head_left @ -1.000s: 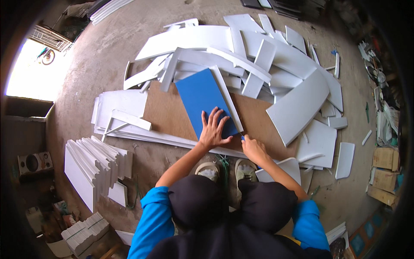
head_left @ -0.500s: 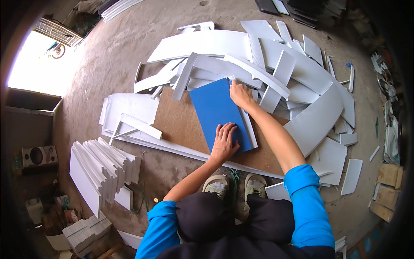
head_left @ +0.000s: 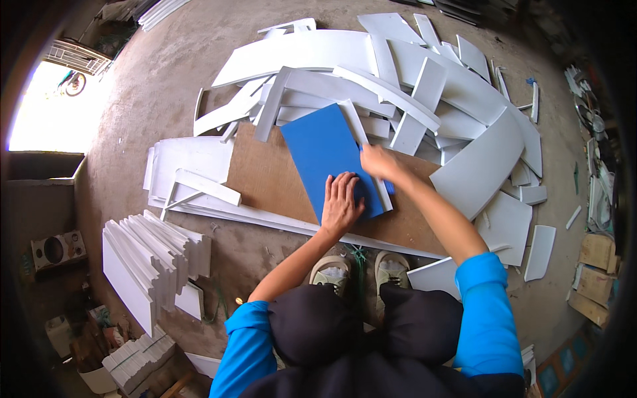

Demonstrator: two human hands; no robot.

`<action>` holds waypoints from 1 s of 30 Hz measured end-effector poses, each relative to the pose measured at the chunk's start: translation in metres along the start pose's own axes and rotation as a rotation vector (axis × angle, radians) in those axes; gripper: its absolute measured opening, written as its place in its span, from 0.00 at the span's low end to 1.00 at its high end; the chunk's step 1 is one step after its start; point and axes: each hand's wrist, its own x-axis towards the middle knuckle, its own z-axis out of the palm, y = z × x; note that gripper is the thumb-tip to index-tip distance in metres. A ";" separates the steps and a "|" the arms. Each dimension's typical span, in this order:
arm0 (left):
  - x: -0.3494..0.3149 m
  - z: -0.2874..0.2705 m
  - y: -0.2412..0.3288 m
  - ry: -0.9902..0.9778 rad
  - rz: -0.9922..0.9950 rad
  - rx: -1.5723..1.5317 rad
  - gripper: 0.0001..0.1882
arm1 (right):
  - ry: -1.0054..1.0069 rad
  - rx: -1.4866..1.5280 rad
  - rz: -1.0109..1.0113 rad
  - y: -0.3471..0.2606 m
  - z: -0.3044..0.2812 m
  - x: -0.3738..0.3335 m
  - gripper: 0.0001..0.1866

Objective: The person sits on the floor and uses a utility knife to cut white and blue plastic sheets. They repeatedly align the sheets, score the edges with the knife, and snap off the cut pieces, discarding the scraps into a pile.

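Since the earlier frame, the right hand (head_left: 380, 163) has moved from the far right corner of the blue panel (head_left: 325, 142) to roughly midway along its right long edge. The contact has thus shifted toward the wearer; judged from this position, work along that edge is partly traversed, with the nearer half lying below the hand. The right grip is narrow, the fingers curled around what appears to be a slim blue tool (head_left: 389, 188), its rear end showing below the palm; motion blur obscures its tip. The left hand (head_left: 341, 204) remains pressed palm-down, fingers extended, on the near part of the blue panel; its grip encloses nothing.

The blue panel lies obliquely across the brown board (head_left: 265, 172), its near end close to the board's near edge and its far end projecting beyond the far edge toward the white offcuts (head_left: 424, 86). A white panel (head_left: 354, 124) protrudes from beneath it as a strip along the right side. Relative to the earlier frame, the whole view has shifted slightly, while the offcuts and the stacked white pieces (head_left: 123, 272) at left keep their arrangement.
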 end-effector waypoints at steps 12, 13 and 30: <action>0.002 -0.002 0.011 -0.129 -0.032 0.207 0.36 | 0.109 -0.005 -0.040 0.071 0.076 -0.142 0.13; 0.001 -0.002 0.012 -0.133 -0.034 0.217 0.36 | 0.117 0.001 -0.052 0.073 0.078 -0.145 0.12; 0.002 -0.001 0.010 -0.108 -0.023 0.233 0.37 | 0.188 -0.064 -0.096 0.091 0.102 -0.160 0.12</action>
